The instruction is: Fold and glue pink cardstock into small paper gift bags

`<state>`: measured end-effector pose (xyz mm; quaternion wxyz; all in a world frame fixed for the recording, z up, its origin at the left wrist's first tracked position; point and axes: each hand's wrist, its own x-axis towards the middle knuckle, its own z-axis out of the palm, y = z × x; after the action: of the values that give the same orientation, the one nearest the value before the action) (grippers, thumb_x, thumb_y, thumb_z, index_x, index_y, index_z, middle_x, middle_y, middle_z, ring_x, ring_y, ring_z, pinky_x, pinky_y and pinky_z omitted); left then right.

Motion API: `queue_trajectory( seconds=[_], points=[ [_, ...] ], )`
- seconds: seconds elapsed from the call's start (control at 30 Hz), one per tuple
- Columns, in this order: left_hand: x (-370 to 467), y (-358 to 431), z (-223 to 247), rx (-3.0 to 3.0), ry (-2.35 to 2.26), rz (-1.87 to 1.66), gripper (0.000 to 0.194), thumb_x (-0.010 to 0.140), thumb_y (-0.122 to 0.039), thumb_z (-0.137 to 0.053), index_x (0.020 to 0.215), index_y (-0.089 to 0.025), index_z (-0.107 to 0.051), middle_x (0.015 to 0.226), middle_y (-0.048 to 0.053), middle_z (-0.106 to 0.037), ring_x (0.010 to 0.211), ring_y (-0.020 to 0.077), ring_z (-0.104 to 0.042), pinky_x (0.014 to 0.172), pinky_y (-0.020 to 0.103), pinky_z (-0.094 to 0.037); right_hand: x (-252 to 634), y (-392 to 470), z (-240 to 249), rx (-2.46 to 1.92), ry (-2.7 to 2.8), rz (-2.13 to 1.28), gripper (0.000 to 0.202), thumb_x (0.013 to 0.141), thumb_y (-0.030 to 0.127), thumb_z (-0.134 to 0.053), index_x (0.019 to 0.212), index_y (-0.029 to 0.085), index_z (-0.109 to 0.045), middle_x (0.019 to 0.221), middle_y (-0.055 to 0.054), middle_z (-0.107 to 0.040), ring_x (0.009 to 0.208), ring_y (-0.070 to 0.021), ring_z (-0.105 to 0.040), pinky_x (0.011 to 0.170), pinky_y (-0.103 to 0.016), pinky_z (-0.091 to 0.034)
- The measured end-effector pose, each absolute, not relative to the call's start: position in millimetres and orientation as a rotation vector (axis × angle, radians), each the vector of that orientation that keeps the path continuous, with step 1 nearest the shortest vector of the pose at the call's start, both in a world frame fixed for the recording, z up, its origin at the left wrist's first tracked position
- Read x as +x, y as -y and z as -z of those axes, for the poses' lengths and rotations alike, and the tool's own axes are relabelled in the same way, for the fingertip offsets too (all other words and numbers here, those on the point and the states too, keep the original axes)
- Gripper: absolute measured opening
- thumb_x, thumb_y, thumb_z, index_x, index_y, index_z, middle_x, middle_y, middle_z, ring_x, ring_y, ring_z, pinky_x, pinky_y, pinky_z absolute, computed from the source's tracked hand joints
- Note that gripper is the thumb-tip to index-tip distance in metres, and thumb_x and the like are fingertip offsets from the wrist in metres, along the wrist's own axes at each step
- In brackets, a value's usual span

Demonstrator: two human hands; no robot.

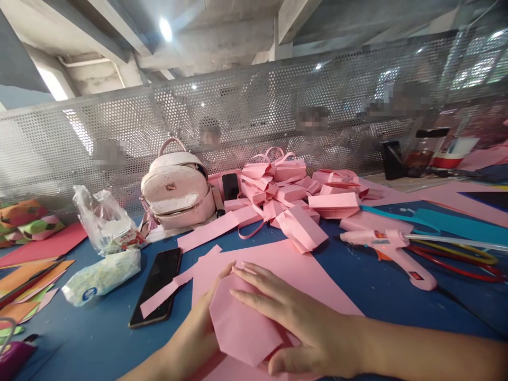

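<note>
A folded pink paper piece (244, 323) with a flat many-sided face is held between both hands, above a large pink sheet (317, 280). My left hand (202, 317) is against its left side, fingers wrapped behind it and partly hidden. My right hand (293, 312) lies over its right side, fingers stretched across the top edge and the thumb at the lower right corner. Behind the hands is a heap of folded pink paper pieces (278, 190). A pink glue gun (400, 251) lies to the right on the blue table (107, 338).
A black phone (159, 286) with a pink strip across it lies at left, beside a tissue pack (103, 278) and a plastic bag (105, 222). A pink backpack (177, 188) stands behind. Coloured paper (32, 280) lies far left; a perforated metal screen (246, 106) spans the back.
</note>
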<state>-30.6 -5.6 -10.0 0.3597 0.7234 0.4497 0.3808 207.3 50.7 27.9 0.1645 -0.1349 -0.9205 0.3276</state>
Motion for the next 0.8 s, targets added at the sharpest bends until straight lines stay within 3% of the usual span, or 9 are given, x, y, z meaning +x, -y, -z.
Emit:
queue_trajectory(
  seconds=[0.07, 0.17, 0.3, 0.4, 0.53, 0.63, 0.8],
  points=[
    [-34, 5, 15, 1.850, -1.180, -0.977, 0.076, 0.092, -0.029, -0.064, 0.157, -0.028, -0.025, 0.162, 0.011, -0.033, 0.147, 0.0313, -0.036, 0.119, 0.046, -0.035, 207, -51, -28, -0.398, 2.630, -0.912, 0.084, 0.085, 0.060, -0.067, 0.154, 0.022, -0.038, 0.165, -0.014, -0.020, 0.152, -0.0346, -0.016, 0.121, -0.055, -0.017],
    [-36, 4, 17, 1.824, -1.233, -0.965, 0.079, 0.087, -0.028, -0.070, 0.155, -0.027, -0.028, 0.162, 0.012, -0.032, 0.147, 0.0309, -0.035, 0.118, 0.046, -0.037, 205, -51, -29, -0.424, 2.595, -0.890, 0.083, 0.080, 0.063, -0.071, 0.146, 0.018, -0.051, 0.161, -0.018, -0.030, 0.149, -0.0380, -0.024, 0.119, -0.055, -0.023],
    [-31, 1, 12, 1.812, -1.263, -0.964, 0.073, 0.081, -0.025, -0.075, 0.146, -0.027, -0.042, 0.155, 0.011, -0.045, 0.141, 0.0309, -0.046, 0.115, 0.043, -0.041, 203, -51, -30, -0.432, 2.523, -0.917, 0.068, 0.074, 0.056, -0.078, 0.130, 0.019, -0.063, 0.155, -0.017, -0.041, 0.145, -0.0372, -0.034, 0.115, -0.052, -0.032],
    [-27, 1, 7, 1.802, -1.246, -0.954, 0.067, 0.079, -0.020, -0.075, 0.141, -0.026, -0.048, 0.145, 0.011, -0.056, 0.131, 0.0307, -0.055, 0.108, 0.040, -0.047, 203, -50, -31, -0.446, 2.493, -0.998, 0.056, 0.071, 0.040, -0.080, 0.121, 0.021, -0.064, 0.153, -0.015, -0.044, 0.141, -0.0342, -0.040, 0.114, -0.048, -0.036],
    [-29, 1, 9, 1.783, -1.394, -0.986, 0.062, 0.072, -0.014, -0.076, 0.130, -0.026, -0.056, 0.133, 0.010, -0.063, 0.124, 0.0321, -0.057, 0.104, 0.043, -0.047, 204, -51, -30, -0.536, 2.401, -1.111, 0.050, 0.073, 0.020, -0.072, 0.122, 0.024, -0.061, 0.148, -0.011, -0.049, 0.139, -0.0301, -0.043, 0.115, -0.044, -0.035],
    [-31, 1, 9, 1.796, -1.536, -1.016, 0.045, 0.073, -0.016, -0.073, 0.115, -0.024, -0.060, 0.120, 0.008, -0.066, 0.113, 0.0306, -0.059, 0.099, 0.044, -0.047, 204, -58, -24, -0.670, 2.302, -1.150, 0.058, 0.076, 0.019, -0.070, 0.131, 0.024, -0.054, 0.142, -0.010, -0.053, 0.136, -0.0290, -0.046, 0.114, -0.043, -0.037],
    [-28, 1, 3, 1.819, -1.491, -1.018, 0.032, 0.071, -0.009, -0.065, 0.100, -0.022, -0.059, 0.096, 0.003, -0.063, 0.088, 0.0214, -0.060, 0.079, 0.031, -0.050, 205, -70, -17, -0.774, 2.236, -1.256, 0.053, 0.082, 0.027, -0.071, 0.133, 0.025, -0.053, 0.137, -0.008, -0.056, 0.125, -0.0281, -0.055, 0.106, -0.041, -0.045]
  ],
)
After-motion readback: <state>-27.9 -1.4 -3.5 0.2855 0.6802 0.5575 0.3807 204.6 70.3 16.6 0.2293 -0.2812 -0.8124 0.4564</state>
